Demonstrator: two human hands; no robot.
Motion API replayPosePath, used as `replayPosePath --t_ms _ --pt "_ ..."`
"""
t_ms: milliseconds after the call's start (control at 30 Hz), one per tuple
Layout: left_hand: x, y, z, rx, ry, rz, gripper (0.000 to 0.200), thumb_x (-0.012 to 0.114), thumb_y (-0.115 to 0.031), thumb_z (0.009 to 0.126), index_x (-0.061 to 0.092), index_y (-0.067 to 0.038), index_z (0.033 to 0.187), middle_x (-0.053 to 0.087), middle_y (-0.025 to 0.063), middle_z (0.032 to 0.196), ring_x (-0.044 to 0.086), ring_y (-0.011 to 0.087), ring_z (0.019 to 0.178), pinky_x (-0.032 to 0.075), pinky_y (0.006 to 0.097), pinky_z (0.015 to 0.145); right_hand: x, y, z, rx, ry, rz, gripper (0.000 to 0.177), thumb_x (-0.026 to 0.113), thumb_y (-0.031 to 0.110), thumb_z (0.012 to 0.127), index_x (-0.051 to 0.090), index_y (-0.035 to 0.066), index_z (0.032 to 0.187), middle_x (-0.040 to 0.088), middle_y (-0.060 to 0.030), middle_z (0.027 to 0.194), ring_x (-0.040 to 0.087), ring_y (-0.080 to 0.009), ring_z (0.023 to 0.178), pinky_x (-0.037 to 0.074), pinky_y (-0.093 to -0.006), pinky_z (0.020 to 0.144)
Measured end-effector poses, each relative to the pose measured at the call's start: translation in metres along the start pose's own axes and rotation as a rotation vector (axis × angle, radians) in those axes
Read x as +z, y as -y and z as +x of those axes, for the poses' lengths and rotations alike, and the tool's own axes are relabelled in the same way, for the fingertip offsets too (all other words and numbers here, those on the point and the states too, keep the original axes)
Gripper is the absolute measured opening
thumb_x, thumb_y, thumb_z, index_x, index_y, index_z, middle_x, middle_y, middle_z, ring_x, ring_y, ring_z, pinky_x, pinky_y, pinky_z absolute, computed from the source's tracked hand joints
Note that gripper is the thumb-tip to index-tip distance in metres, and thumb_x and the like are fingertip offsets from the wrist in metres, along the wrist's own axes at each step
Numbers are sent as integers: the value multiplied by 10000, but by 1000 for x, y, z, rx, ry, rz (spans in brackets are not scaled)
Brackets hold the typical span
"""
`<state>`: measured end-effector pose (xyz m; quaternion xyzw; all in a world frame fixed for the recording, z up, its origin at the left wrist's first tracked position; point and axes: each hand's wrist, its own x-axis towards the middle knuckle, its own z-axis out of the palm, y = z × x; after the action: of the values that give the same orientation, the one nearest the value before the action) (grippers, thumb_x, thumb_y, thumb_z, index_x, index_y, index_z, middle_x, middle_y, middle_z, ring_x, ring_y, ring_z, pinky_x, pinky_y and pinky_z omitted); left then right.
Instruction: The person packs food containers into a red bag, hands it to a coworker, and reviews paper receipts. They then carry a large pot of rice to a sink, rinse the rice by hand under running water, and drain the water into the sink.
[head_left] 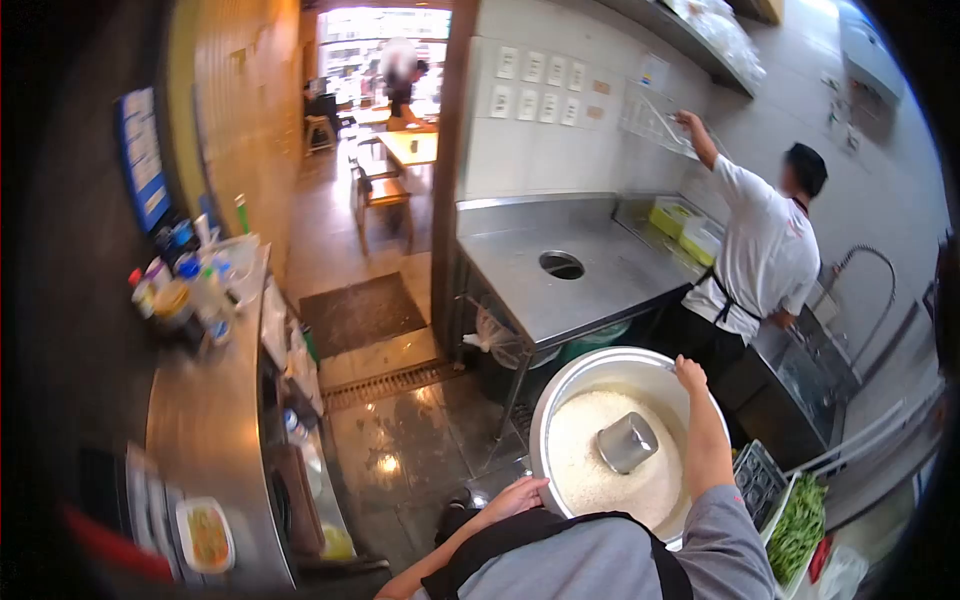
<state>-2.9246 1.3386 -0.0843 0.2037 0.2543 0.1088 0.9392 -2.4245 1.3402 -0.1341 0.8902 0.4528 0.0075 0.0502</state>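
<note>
A large silver pot (548, 430) is held against the front of my body. White grains that look like rice (580, 465) fill its lower part, and a metal cup (627, 443) lies tilted on top of them. My right hand (690, 373) grips the far right rim, its fingers curled over the edge. On the near left side, my left hand (522, 496) holds the pot's outer wall close to the rim; its fingertips are partly hidden underneath.
A person (765, 235) in a white shirt reaches to a wire rack beside the sink. Ahead stands a steel table (530, 240) with a round hole. A counter (200, 400) with bottles runs along the left. Leafy greens (798, 530) lie at right. The tiled floor (400, 440) looks wet before the doorway.
</note>
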Motion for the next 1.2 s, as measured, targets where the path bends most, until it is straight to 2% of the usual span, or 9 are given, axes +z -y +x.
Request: replayPosePath --t_ms 233,367,433,600,733,833,1033,1100,1200 --pt "-41 -120 103 -280 232 76 266 505 -147 863 435 -34 1094 523 110 1093 533 190 967 435 317 845 -4 -29 -3 308 46 -43 246 340 209 855 482 64 995 596 -189 928 583 -372 851 474 -461 733" --pt "-63 -160 164 -453 320 129 240 482 -138 871 437 -46 1088 521 109 1083 520 187 971 436 336 833 14 -44 -32 473 9 29 240 370 168 837 487 56 1015 593 -199 932 583 -370 858 465 -479 740" --pt "-77 -164 192 -567 373 147 230 438 -154 885 438 -51 1091 515 98 1098 507 192 981 417 359 850 41 -56 -54 632 71 -16 279 340 192 849 492 64 1045 598 -188 956 583 -361 879 470 -457 746" --pt "-89 -182 265 -773 440 215 377 400 -233 877 393 -14 1183 470 88 1183 440 211 1079 339 365 943 7 -20 -71 1004 102 70 378 292 287 878 568 58 997 595 -178 1000 557 -352 958 451 -425 811" --pt "-98 -173 296 -909 445 243 383 392 -225 875 384 -8 1191 462 98 1187 439 225 1082 330 368 960 80 -67 -93 1164 59 125 534 241 421 873 617 66 1005 573 -179 1060 548 -329 989 410 -422 873" --pt "-94 -160 314 -890 534 244 387 387 -221 874 380 -4 1194 462 102 1178 441 229 1081 326 366 964 71 -76 -101 1162 118 127 334 304 265 872 495 63 1056 579 -179 1034 559 -373 932 446 -445 809" --pt "-76 -140 334 -1022 423 235 343 428 -219 868 414 -30 1155 491 93 1135 457 201 1031 356 342 912 67 -90 -99 1233 111 245 602 217 481 889 593 29 1021 562 -197 1068 524 -338 1020 397 -431 883" --pt "-66 -137 338 -955 380 229 339 430 -218 868 418 -35 1153 495 96 1129 459 204 1030 358 343 909 70 -99 -93 1292 122 288 654 240 568 846 605 57 1027 567 -181 1073 522 -323 1034 398 -414 887" --pt "-36 -132 355 -1001 406 210 298 425 -202 873 441 -34 1118 495 90 1132 461 206 1029 359 351 906 40 -111 -85 1312 169 321 756 284 694 758 602 74 1051 563 -167 1094 516 -314 1051 394 -398 899"
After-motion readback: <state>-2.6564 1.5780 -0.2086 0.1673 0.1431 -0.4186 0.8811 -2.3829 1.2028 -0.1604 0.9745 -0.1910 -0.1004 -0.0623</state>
